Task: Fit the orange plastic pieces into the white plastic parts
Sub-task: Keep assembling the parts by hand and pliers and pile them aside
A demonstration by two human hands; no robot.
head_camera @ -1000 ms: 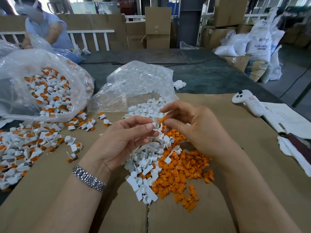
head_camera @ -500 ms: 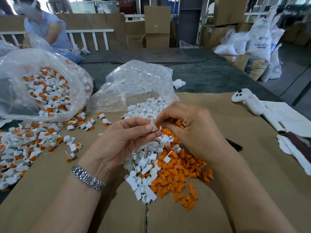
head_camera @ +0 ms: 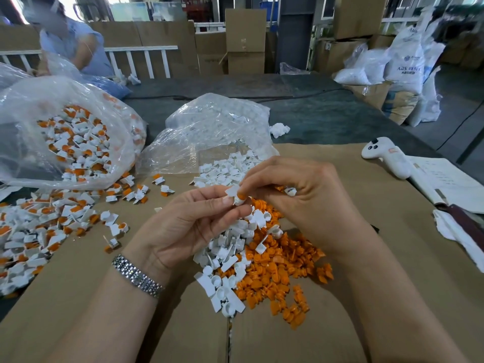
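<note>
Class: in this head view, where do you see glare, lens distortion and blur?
Head view: glare streaks the clear bags; daylight blows out the top-left windows; wide-angle bends the far railing and stretches the forearms; the hands and pieces stay sharp.

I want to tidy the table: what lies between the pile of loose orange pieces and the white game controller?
In the head view, only bare cardboard lies between the orange pieces and the controller; the right hand hangs over its near end.
</note>
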